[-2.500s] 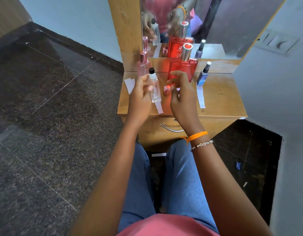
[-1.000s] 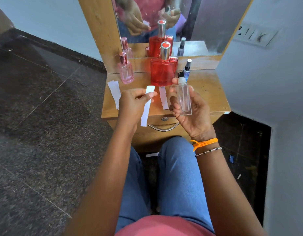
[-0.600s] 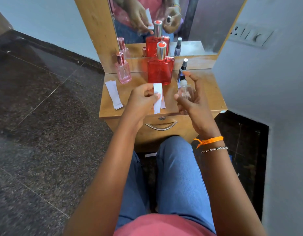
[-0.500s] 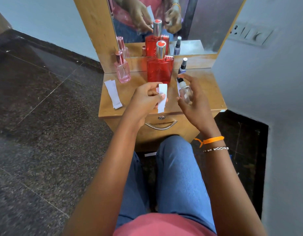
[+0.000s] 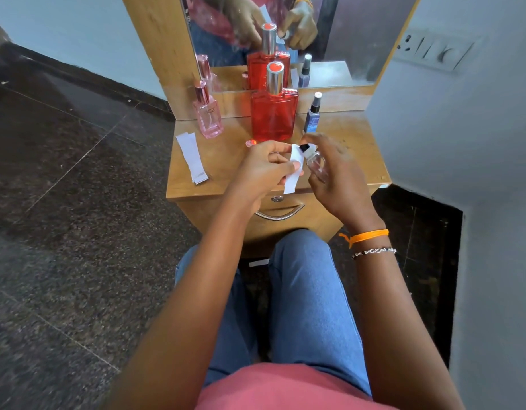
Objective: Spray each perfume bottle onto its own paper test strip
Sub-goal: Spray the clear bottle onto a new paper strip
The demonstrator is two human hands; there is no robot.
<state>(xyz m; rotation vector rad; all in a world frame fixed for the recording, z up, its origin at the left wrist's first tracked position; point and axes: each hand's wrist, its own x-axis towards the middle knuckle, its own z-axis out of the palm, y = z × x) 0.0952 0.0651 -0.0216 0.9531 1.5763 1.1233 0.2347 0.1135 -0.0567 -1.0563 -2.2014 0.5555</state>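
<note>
My right hand [image 5: 335, 179] grips a small clear perfume bottle [image 5: 316, 164] with a black nozzle, my forefinger lying over its top. My left hand [image 5: 264, 170] pinches a white paper test strip [image 5: 294, 170] upright, right beside the nozzle. Both are held over the front of the wooden dressing table [image 5: 353, 152]. At the back of the table stand a large red bottle [image 5: 273, 113], a pink bottle [image 5: 208, 113] and a slim blue bottle [image 5: 312, 116]. More white strips [image 5: 192, 156] lie at the table's left.
A small pink cap [image 5: 250, 142] lies before the red bottle. A mirror [image 5: 338, 31] backs the table and reflects the bottles and hands. A drawer with a metal handle [image 5: 281, 213] faces my knees. A grey wall with a switch plate [image 5: 433, 51] stands close on the right.
The clear bottle passed from my left hand to my right, and my left hand picked up a strip. Bottle and strip have since come together, the nozzle now right at the paper.
</note>
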